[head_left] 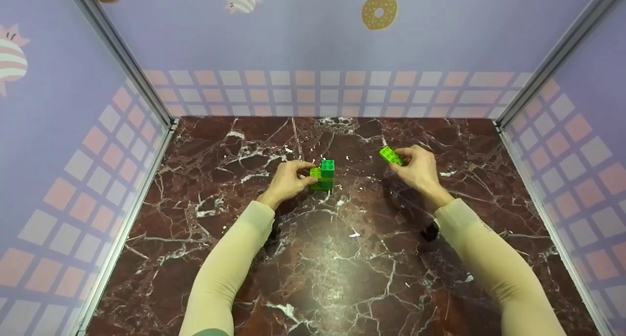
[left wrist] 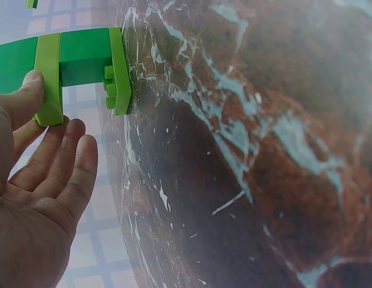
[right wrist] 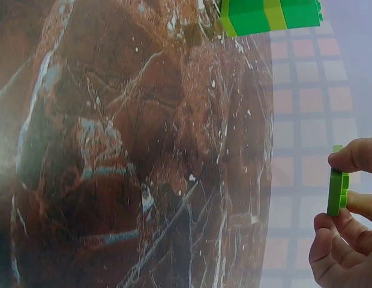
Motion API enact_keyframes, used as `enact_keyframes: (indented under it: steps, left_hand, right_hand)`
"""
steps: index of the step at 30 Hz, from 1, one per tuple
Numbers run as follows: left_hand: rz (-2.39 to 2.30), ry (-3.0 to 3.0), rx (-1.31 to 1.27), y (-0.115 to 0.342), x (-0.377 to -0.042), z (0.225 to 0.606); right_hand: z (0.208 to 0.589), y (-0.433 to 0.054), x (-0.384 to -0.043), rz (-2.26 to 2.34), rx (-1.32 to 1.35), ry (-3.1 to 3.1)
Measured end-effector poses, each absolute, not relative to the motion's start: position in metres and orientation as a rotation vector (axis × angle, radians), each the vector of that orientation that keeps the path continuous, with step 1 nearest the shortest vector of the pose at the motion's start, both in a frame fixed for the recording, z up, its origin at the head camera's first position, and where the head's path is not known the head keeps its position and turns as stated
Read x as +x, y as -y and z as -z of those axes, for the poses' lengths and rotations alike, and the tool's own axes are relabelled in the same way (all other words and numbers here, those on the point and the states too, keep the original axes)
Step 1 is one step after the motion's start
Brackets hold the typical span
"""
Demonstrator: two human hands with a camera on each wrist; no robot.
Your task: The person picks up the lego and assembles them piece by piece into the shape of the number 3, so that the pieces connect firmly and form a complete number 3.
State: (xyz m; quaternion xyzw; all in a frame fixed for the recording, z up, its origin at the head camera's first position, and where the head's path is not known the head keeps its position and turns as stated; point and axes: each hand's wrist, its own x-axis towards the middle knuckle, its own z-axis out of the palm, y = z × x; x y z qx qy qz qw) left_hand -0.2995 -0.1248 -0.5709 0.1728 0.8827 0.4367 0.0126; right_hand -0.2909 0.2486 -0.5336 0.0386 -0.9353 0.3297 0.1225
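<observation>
A small stack of green toy building bricks (head_left: 328,174) stands upright on the table, light green flat bricks alternating with taller dark green ones. My left hand (head_left: 289,179) is at its left side. In the left wrist view, thumb and finger pinch the overhanging end of the middle light green flat brick (left wrist: 49,75); the other fingers extend below it. The bottom flat brick (left wrist: 120,72) juts out the same way, its studs showing. Off to the right, my right hand (head_left: 418,167) holds a loose light green flat brick (right wrist: 337,189) above the table, pinched by its edges, studs up.
The dark red marbled tabletop (head_left: 332,257) has white veins and a glossy reflection. Purple panels with pink and white squares (head_left: 305,95) enclose its back and both sides, with metal frame edges (head_left: 122,248) along them.
</observation>
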Motion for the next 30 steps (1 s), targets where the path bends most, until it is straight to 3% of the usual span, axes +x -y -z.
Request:
enact_keyframes:
  steps: [30]
  left_hand:
    - [-1.352,-2.762,0.556,0.126,-0.299,0.572]
  right_hand:
    - [0.522,-0.199,-0.287,-1.040,0.247,2.691]
